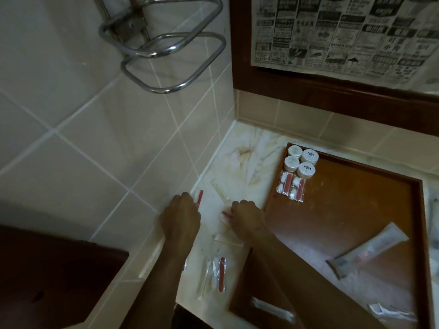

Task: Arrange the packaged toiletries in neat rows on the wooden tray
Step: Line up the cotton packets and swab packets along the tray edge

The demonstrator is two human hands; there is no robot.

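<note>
The wooden tray (344, 210) lies on the marble counter at right. In its far left corner stand several round white soap packs (301, 162), with two clear packets holding red sticks (291, 188) just below them. A long clear packet (370, 250) lies slanted near the tray's right side, and a narrow white packet (273, 311) lies near its front edge. On the counter left of the tray, my left hand (181, 216) grips a clear packet with a red stick (199, 197). My right hand (245, 217) pinches another red-stick packet (226, 214).
More packets lie loose on the counter (249, 157): a white stick packet (219, 189) ahead of my hands, another (228, 239) behind them, and a red-stick packet (219, 273) near the front edge. A chrome towel rack (166, 43) juts from the tiled wall. Newspaper (344, 32) covers the mirror.
</note>
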